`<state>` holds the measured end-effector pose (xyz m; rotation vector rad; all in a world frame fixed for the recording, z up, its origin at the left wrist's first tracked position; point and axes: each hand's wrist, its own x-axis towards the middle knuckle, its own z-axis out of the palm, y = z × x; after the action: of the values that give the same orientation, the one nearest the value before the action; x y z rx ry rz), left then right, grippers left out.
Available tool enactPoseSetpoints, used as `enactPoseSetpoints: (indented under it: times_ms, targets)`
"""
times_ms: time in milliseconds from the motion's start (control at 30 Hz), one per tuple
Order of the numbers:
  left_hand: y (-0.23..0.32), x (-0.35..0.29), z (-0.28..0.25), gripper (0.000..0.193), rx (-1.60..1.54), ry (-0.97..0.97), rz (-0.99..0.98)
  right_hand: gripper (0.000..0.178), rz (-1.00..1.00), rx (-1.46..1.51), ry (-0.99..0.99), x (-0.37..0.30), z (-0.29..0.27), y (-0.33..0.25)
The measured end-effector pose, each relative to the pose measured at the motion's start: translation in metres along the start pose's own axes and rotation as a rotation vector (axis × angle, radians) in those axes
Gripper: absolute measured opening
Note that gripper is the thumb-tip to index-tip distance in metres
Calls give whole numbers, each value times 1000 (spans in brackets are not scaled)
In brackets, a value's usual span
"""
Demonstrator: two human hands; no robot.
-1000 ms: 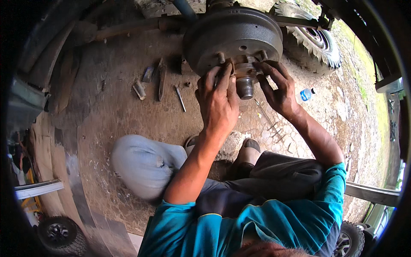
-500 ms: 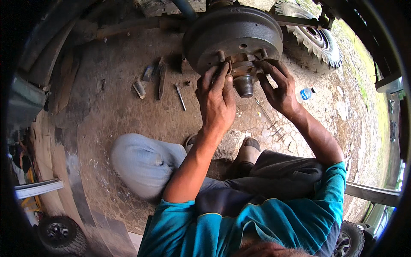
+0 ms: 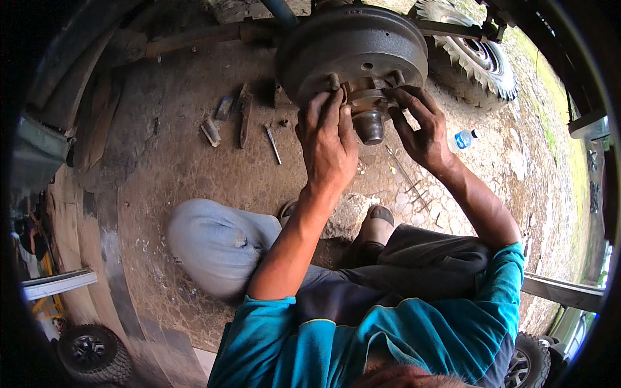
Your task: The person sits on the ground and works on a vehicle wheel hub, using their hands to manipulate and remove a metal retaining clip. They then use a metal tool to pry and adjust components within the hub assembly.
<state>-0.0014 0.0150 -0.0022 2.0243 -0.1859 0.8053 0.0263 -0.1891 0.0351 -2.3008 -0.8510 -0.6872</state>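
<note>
A dark, round brake drum (image 3: pixel 352 48) hangs at the top centre, with wheel studs (image 3: pixel 334 81) standing out from its face. At its middle sits a rusty wheel hub (image 3: pixel 366 98), ending in a dark, rounded cylinder (image 3: pixel 369 128) that points toward me. My left hand (image 3: pixel 328 142) is closed on the hub's left edge, thumb near the cylinder and fingertips just below the left stud. On the opposite edge, my right hand (image 3: pixel 425 134) has its fingers bent against the hub, below the right stud. The fingers partly hide the hub's sides.
A wheel with a chunky tyre (image 3: pixel 475 64) leans at the upper right, and a blue-labelled bottle (image 3: pixel 464 139) lies below it. A metal rod-like tool (image 3: pixel 273 144) and several small pieces (image 3: pixel 210 132) lie on the floor at left. A thin rod (image 3: pixel 407 174) lies below my right hand.
Both hands stay on the hub's edges with nearly the same grip. The whole view shifts very slightly.
</note>
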Motion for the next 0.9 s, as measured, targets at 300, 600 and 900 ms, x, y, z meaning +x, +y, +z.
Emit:
enactPoseSetpoints:
  times_ms: [300,600,900]
  targets:
    - [-8,0,8,32,-87,73,35,43,8,43,29,3,0,-1]
    - [-11,2,13,32,-48,38,-11,43,11,43,46,1,2,0]
    - [-10,1,11,34,-72,-5,-32,38,14,37,20,2,1,1]
